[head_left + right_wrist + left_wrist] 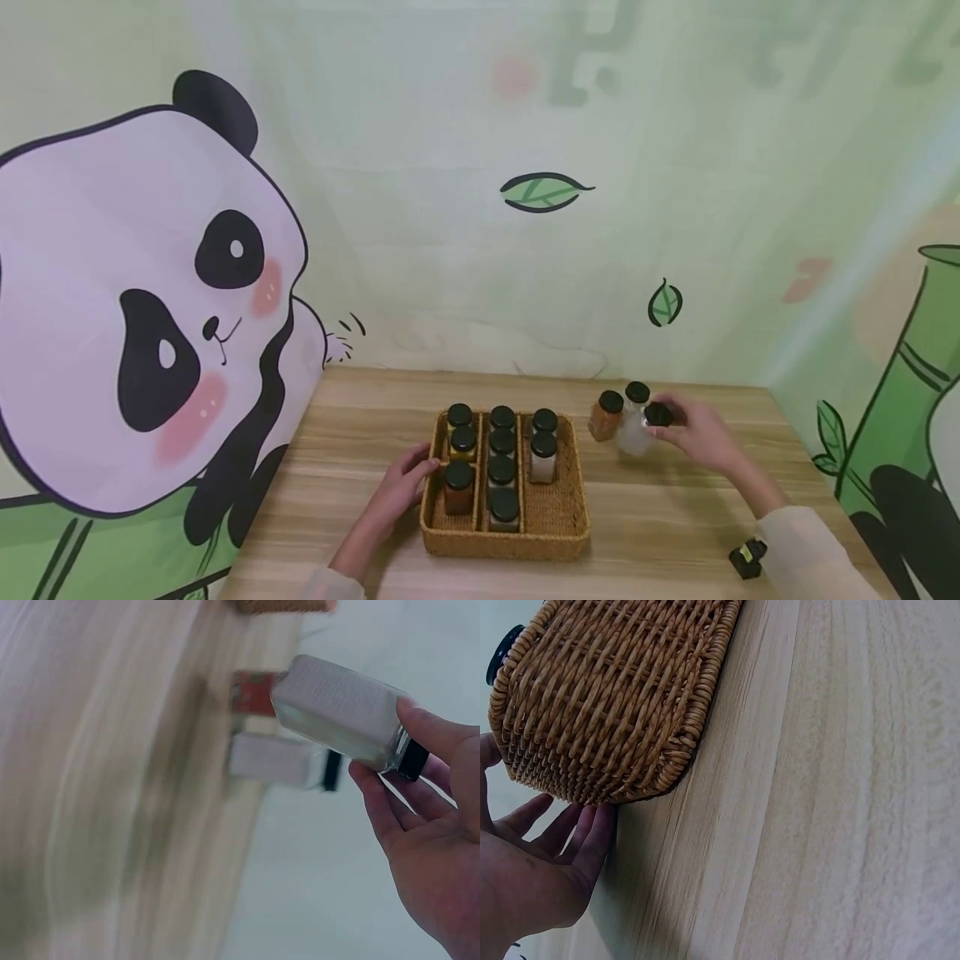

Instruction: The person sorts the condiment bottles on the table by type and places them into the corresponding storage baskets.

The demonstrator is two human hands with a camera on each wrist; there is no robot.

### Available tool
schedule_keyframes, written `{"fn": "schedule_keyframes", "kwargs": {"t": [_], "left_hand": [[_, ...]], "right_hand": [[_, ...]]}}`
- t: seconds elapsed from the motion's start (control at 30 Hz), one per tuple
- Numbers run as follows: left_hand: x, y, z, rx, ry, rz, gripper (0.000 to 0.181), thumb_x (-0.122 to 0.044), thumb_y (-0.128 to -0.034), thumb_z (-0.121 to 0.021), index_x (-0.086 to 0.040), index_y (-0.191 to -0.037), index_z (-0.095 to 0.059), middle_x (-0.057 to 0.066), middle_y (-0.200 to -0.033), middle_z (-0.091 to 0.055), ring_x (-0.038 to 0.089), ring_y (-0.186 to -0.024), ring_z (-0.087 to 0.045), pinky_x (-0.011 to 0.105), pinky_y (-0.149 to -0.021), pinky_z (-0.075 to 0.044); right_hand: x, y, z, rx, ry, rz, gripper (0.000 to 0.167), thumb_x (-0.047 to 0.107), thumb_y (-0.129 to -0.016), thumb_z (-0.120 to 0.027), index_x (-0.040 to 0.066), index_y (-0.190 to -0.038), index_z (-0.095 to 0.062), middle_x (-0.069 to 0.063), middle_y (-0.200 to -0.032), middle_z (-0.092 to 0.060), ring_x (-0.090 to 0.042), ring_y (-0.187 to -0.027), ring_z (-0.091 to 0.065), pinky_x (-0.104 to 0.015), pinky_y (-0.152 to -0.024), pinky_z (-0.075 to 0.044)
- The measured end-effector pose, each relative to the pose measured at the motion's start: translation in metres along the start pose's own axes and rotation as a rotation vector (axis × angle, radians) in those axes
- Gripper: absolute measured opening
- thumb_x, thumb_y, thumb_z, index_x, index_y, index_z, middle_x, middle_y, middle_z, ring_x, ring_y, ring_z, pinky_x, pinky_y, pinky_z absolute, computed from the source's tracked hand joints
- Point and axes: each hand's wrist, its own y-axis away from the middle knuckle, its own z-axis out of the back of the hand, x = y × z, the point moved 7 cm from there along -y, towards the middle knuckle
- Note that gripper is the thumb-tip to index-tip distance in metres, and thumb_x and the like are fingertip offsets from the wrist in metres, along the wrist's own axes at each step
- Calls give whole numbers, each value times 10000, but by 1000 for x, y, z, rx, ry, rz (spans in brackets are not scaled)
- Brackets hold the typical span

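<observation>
By its black lid, my right hand (pixel 699 435) pinches a square glass spice jar (pixel 341 709) with pale contents, tilted and off the table in the right wrist view. Just beside it stand another pale jar (pixel 270 759) and a jar with orange-red contents (pixel 604 417). On the left, my left hand (pixel 401 483) touches the outer wall of a wicker basket (pixel 615 697) with its fingertips, fingers loosely bent. That basket has three columns holding several black-lidded jars, among them a dark red-brown one (pixel 459 487) and a white one (pixel 543 458).
Near the right forearm a small black object (pixel 747 557) with a yellow mark lies on the wooden table (pixel 660 533). A printed cloth with a panda and leaves (pixel 420 208) hangs behind the table's back edge.
</observation>
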Motion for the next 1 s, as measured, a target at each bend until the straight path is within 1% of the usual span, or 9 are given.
{"fn": "schedule_keyframes", "kwargs": {"t": [0.1, 0.23, 0.33, 0.47, 0.63, 0.73, 0.87, 1.0], "left_hand": [[-1, -1, 1, 0, 1, -4, 607, -287, -1073, -618, -4, -1580, -441, 261, -1579, -466, 407, -1419, -493, 581, -1091, -511], [-1, -1, 1, 0, -2, -6, 608, -290, -1072, -620, -9, -1581, -442, 260, -1579, -465, 412, -1425, -485, 587, -1090, -511], [0, -1, 2, 0, -6, -7, 611, -292, -1073, -620, -10, -1583, -438, 262, -1581, -461, 418, -1427, -482, 587, -1085, -515], [-1, 0, 1, -2, -7, -9, 611, -292, -1074, -619, -9, -1585, -437, 265, -1581, -460, 420, -1424, -485, 585, -1080, -520], [-3, 1, 0, 1, -7, -8, 611, -294, -1075, -617, -12, -1586, -437, 262, -1582, -462, 412, -1429, -483, 584, -1087, -514], [-3, 1, 0, 4, -11, -11, 618, -302, -1078, -610, -4, -1587, -427, 272, -1581, -458, 420, -1433, -478, 582, -1083, -518], [-4, 1, 0, 1, -12, -12, 626, -310, -1078, -606, 6, -1586, -421, 286, -1581, -452, 435, -1430, -478, 576, -1077, -523], [-2, 1, 0, -1, -7, -10, 634, -313, -1080, -604, 13, -1588, -413, 294, -1581, -446, 444, -1431, -474, 576, -1080, -521]], "right_hand": [[19, 2, 3, 25, -23, 12, 422, 133, -942, -821, -57, -1274, -642, -223, -1193, -718, -439, -1123, -706, -552, -964, -587], [47, 6, 2, 54, -43, 36, 444, 161, -943, -823, -30, -1302, -646, -150, -1172, -736, -360, -1108, -716, -533, -981, -582], [66, 8, -4, 74, -44, 71, 441, 167, -937, -828, -9, -1302, -654, -93, -1145, -744, -298, -1084, -717, -527, -981, -582], [85, 10, -16, 97, -31, 122, 416, 188, -928, -838, 38, -1281, -676, -30, -1133, -744, -236, -1058, -717, -504, -977, -592], [98, 12, -34, 125, -43, 164, 378, 202, -910, -857, 92, -1231, -691, 18, -1129, -723, -181, -1022, -713, -456, -958, -611], [103, 14, -46, 135, -40, 191, 383, 209, -908, -861, 83, -1229, -695, 11, -1138, -705, -179, -1011, -713, -429, -929, -622], [107, 15, -64, 138, 12, 232, 411, 239, -915, -855, 71, -1251, -690, 20, -1150, -688, -170, -1011, -704, -400, -905, -625], [110, 13, -81, 132, 79, 268, 402, 257, -915, -856, 89, -1243, -696, 48, -1143, -680, -155, -1013, -687, -398, -884, -622]]}}
